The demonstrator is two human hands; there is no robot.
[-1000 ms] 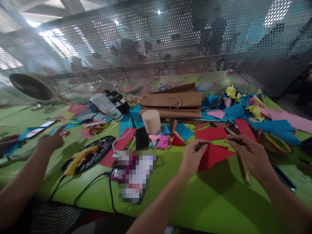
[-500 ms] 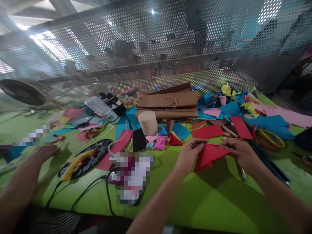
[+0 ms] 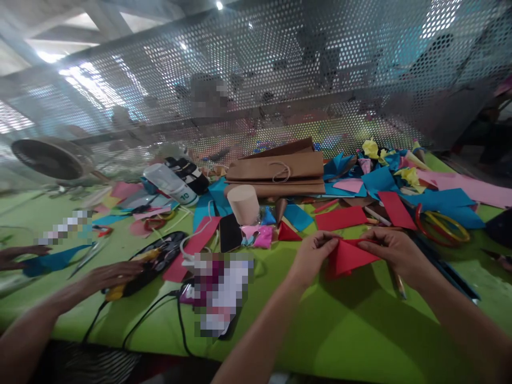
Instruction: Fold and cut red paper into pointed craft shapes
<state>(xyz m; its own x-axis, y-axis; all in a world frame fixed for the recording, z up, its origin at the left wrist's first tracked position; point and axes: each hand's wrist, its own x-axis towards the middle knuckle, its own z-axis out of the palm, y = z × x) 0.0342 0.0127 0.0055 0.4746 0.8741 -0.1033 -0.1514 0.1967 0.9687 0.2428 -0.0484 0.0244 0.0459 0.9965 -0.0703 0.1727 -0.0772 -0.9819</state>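
Between my two hands is a folded red paper [image 3: 350, 258], raised over the green table [image 3: 336, 330]. My left hand [image 3: 314, 257] pinches its left corner between thumb and fingers. At the right corner, my right hand [image 3: 394, 253] grips the paper the same way. Just beyond lie a red paper rectangle [image 3: 340, 218] and a small red folded piece [image 3: 288, 232]. A pencil [image 3: 400, 285] rests under my right hand. To the left of my hands are a small packet of pink and blue bits [image 3: 262, 236] and a beige cylinder [image 3: 244, 205].
At left, a co-worker's hand [image 3: 116, 274] is on a yellow-handled tool [image 3: 150, 256] lying on a black tray; their other hand holds blue paper [image 3: 56, 260]. Brown paper bags [image 3: 276, 170], a white bottle [image 3: 170, 183], paper scraps and yellow-handled scissors [image 3: 444, 226] lie around. Cables cross the front left.
The red paper has tilted and its lower part has shifted in my hands, which stay gripping it. The co-worker's near hand has moved right onto the yellow-handled tool.
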